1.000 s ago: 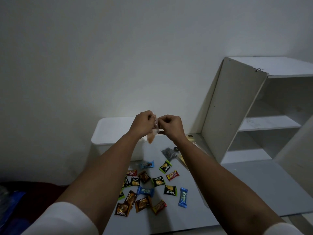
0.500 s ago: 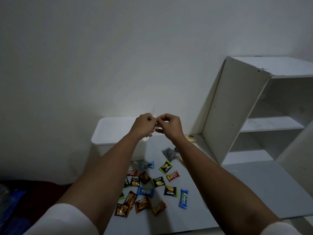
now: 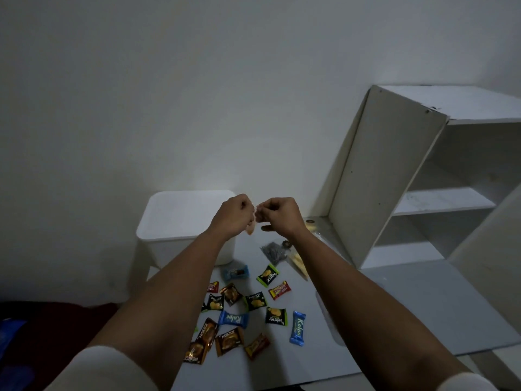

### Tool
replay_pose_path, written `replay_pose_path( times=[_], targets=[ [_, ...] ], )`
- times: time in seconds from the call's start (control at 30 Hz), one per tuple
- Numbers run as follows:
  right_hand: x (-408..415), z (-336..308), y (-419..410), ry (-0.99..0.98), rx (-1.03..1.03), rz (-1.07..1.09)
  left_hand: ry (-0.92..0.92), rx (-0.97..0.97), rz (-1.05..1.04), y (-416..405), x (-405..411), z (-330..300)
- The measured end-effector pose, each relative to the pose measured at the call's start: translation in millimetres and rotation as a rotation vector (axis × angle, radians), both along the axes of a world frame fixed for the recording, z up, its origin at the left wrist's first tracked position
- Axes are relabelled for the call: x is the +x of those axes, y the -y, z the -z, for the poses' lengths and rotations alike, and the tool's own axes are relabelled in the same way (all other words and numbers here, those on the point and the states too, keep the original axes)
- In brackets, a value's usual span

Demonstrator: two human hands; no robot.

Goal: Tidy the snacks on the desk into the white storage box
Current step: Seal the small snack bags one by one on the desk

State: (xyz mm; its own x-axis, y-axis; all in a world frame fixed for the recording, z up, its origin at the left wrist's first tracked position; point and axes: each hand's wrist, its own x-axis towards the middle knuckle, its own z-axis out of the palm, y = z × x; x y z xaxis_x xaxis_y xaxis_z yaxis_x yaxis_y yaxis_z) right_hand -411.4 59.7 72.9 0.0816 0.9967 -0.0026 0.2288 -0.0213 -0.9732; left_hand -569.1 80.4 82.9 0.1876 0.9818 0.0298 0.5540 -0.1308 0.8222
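Both hands are raised together above the far part of the bench [image 3: 408,314], just right of the white storage box [image 3: 180,221]. The left hand [image 3: 234,214] and the right hand [image 3: 277,217] each have a narrow grip, fingers curled, pinching between them a small clear packet [image 3: 251,227] with something orange inside; its lower end hangs below the knuckles. What the packet holds is too small to tell.

The box stands at the far left of the bench against the wall. Near the person, loose snacks [image 3: 248,314] lie scattered flat on the bench: black-and-green wrappers, orange-brown ones, red ones and blue ones. A grey crinkled packet [image 3: 272,251] lies farther off, just under the right wrist. A white shelf unit [image 3: 417,193] stands at the right.
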Motion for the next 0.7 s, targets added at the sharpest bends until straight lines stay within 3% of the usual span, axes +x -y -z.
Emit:
replay_pose_path(
  times=[0.13,0.33,0.57,0.7],
  targets=[
    [26,-8,-8,0.101,-0.083,-0.125,0.125,-0.016,-0.175,-17,2,17],
    [76,-36,-48,0.260,-0.178,-0.369,0.215,-0.237,-0.012,-50,17,34],
    [106,5,-108,-0.011,-0.272,-0.147,0.374,-0.258,-0.126,-105,51,82],
    [102,67,-139,-0.004,-0.348,-0.115,0.398,-0.294,-0.267,-138,67,120]
  ],
)
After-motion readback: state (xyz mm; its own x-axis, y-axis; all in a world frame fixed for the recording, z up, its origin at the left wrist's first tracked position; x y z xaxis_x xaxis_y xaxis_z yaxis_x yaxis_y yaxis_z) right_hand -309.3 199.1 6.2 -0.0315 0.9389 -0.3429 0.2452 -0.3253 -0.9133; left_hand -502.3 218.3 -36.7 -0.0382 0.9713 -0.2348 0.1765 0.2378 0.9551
